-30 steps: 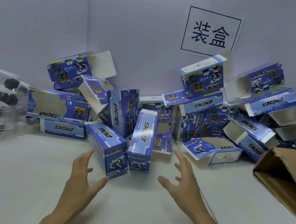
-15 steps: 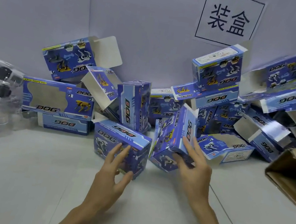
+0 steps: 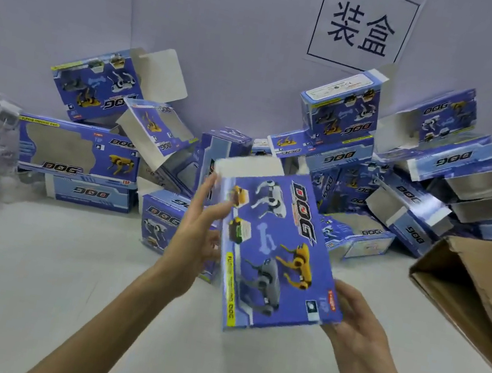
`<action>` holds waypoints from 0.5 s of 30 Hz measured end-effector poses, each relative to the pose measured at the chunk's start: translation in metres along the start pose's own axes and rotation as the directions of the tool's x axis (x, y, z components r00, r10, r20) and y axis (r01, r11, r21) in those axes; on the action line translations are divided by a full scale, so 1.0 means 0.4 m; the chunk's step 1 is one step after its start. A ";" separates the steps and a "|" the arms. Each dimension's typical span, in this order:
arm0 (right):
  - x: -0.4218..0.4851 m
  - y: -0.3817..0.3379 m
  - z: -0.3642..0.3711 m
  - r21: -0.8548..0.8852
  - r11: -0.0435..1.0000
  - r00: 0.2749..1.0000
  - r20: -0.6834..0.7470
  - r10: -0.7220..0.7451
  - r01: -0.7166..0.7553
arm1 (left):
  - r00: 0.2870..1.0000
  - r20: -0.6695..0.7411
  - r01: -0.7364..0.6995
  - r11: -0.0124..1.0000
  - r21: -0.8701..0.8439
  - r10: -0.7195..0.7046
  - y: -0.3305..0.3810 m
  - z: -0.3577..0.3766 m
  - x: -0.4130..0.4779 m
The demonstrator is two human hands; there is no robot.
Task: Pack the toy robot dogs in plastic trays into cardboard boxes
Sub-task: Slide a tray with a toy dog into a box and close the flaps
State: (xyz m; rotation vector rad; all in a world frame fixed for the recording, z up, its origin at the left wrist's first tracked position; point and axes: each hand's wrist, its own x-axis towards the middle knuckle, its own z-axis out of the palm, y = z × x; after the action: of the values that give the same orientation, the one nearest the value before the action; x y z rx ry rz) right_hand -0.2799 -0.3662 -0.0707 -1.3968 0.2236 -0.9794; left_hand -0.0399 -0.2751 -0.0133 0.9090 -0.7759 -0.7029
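The wall sign (image 3: pixel 362 30) reads "装盒"; the held box (image 3: pixel 276 249) and the piled boxes (image 3: pixel 78 156) read "DOG".

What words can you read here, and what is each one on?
"装盒": paper sign on the wall.
"DOG": held box, and many of the piled boxes, some upside down.
"TOP": windowed box at left.
The yellow strip and small labels on the held box are too blurred to read.

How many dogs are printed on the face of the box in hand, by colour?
Face of the held box:
white dog: 1
yellow dog: 1
grey dog: 1
Total: 3
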 end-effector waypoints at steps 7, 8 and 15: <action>0.123 -0.138 0.024 -0.219 0.975 0.999 -0.018 0.027 -0.031 | 0.942 0.169 -0.335 0.764 0.552 0.291 0.039 -0.004 -0.143; 0.146 -0.153 0.042 -0.211 0.975 0.998 -0.012 0.063 -0.064 | 0.949 0.170 -0.312 0.712 0.629 0.265 0.044 0.000 -0.166; 0.211 -0.139 0.150 -0.439 0.863 0.939 0.108 0.325 -0.248 | 0.971 0.124 -0.232 0.659 0.716 0.207 0.096 -0.036 -0.278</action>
State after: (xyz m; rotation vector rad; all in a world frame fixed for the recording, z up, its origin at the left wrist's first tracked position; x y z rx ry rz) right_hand -0.2135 -0.3736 0.0262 -1.7746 0.5182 -0.5661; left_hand -0.0797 -0.1636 -0.0161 1.4970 -1.2128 -0.1593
